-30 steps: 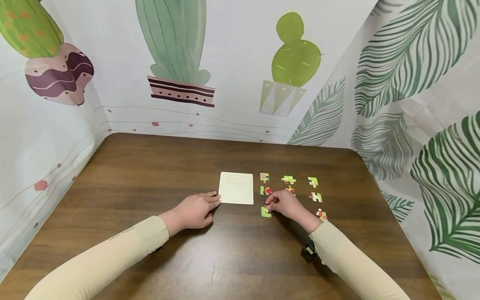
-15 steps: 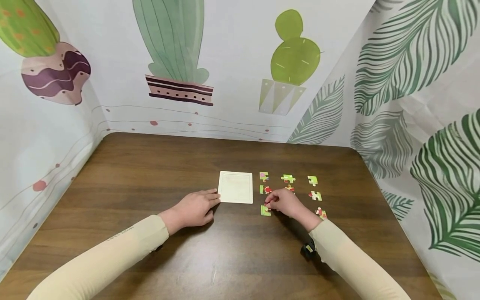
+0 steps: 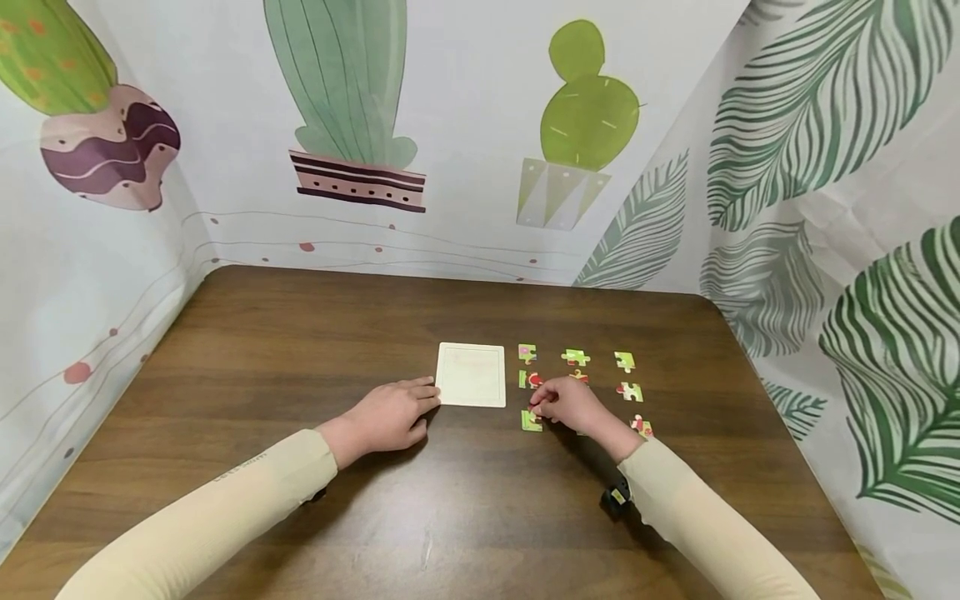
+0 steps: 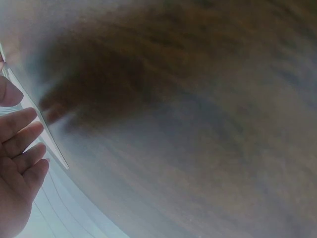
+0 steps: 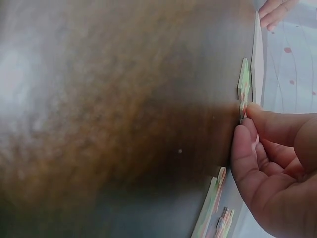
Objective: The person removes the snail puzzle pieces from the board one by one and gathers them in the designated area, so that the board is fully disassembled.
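Observation:
My left hand point(image 3: 390, 415) lies with its fingers straight, fingertips at the lower left edge of a square cream puzzle board point(image 3: 472, 375). Several green and red puzzle pieces are spread in rows to the right of the board. My right hand point(image 3: 576, 410) pinches the edge of the puzzle piece point(image 3: 532, 422) at the near left of the rows. In the right wrist view, thumb and forefinger meet at that puzzle piece's point(image 5: 244, 79) tip, close over the table. The right hand partly covers the middle pieces. Straight fingers point(image 4: 22, 136) of the left hand show beside the board's edge.
Other puzzle pieces are a flower piece point(image 3: 527, 353), a top middle piece point(image 3: 576, 357) and right-hand pieces point(image 3: 631, 392). All lie flat on the brown wooden table point(image 3: 315, 333). A patterned cloth wall point(image 3: 465, 208) borders the table's far edge.
The head view has shifted very slightly. Both hands and the pieces stay almost where they were.

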Demonstrator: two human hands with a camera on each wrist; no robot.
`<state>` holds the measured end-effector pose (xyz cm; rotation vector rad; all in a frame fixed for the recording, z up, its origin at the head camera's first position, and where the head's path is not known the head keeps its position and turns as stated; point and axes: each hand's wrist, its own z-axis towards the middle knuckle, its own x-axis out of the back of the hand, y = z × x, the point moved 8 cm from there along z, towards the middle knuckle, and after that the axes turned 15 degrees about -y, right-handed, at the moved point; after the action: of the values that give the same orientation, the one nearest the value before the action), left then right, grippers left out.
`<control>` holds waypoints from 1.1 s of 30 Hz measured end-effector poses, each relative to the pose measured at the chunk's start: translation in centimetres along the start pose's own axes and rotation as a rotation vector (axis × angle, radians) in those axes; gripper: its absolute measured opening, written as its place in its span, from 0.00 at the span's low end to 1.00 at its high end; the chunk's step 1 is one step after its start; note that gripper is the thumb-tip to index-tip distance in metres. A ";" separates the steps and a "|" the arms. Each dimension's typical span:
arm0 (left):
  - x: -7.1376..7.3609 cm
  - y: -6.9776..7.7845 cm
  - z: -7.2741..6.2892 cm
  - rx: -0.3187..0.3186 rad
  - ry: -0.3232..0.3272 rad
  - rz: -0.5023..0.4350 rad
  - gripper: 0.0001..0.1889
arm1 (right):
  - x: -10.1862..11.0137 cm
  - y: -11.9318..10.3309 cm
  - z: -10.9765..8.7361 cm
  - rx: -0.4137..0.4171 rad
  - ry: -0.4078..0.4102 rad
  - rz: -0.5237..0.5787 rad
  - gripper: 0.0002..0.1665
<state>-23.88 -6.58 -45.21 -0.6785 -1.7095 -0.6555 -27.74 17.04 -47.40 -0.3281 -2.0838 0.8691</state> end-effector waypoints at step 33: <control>15.1 -7.3 -7.6 0.495 0.296 -0.214 0.50 | 13.5 -8.9 -11.1 0.087 0.649 -0.244 0.60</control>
<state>-27.41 -15.46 -29.52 -0.0468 -1.5884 -0.4245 -26.75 22.55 -28.60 -0.2575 -1.4423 0.5996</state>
